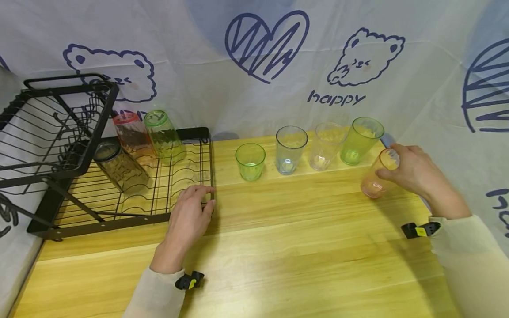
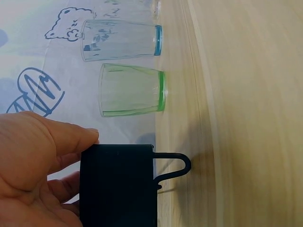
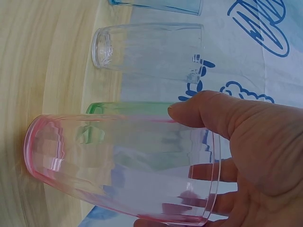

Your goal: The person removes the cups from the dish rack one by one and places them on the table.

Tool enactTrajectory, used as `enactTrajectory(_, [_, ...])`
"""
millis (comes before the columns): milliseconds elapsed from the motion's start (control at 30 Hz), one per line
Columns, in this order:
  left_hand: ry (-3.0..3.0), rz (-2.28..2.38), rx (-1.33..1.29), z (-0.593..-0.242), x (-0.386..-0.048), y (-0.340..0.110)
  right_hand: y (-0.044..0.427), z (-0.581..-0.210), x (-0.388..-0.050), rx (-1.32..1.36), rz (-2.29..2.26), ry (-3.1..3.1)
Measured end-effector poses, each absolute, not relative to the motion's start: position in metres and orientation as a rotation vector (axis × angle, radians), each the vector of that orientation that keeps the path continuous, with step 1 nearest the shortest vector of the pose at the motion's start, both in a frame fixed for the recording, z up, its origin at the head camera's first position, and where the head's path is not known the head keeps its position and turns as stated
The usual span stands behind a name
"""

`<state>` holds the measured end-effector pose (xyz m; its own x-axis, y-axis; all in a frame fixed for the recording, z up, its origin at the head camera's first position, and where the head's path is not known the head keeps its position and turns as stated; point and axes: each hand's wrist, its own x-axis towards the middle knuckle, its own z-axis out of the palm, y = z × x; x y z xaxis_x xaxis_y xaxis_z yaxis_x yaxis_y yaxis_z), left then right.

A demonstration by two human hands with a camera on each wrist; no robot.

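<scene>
At the table's right side, my right hand (image 1: 415, 170) grips a clear pink-tinted tumbler (image 3: 118, 165) near its rim. Thumb and fingers lie on opposite sides of it, and its base is down at the tabletop. My left hand (image 1: 191, 212) holds the front right corner of a black dish rack (image 1: 119, 223), the thumb at the rim and fingers behind it. Between the hands stand a short green glass (image 1: 250, 163), a blue-tinted tumbler (image 1: 291, 152), a clear tumbler (image 1: 324, 150) and a green tumbler (image 1: 359, 143), all upright in a row.
On the rack, a grey tumbler (image 1: 123, 170), a red tumbler (image 1: 135, 137) and a green-rimmed tumbler (image 1: 165, 137) stand upside down. An upper wire shelf (image 1: 51, 128) overhangs its left part. A printed cloth (image 1: 199, 66) hangs behind the wooden table (image 1: 298, 256).
</scene>
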<state>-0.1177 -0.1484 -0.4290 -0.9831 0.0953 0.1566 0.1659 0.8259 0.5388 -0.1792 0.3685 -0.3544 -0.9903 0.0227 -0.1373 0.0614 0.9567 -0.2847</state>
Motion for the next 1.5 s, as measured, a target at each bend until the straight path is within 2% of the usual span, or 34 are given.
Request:
enactTrajectory(600, [-2.918, -0.852, -0.225, -0.425, -0.12, -0.151, 0.365, -0.356, -0.181, 0.115, -0.446, 2.973])
enactTrajectory(1067, [-3.061, -0.825, -0.37, -0.394, -0.137, -0.172, 0.365, -0.359, -0.181, 0.099, -0.439, 2.998])
enactTrajectory(1200, [-3.037, -0.801, -0.327, -0.373, -0.155, -0.182, 0.366, -0.359, -0.18, 0.095, -0.436, 3.005])
enactTrajectory(1500, [-2.913, -0.579, -0.072, -0.33, -0.227, -0.214, 0.363, -0.358, -0.18, 0.105, -0.436, 3.013])
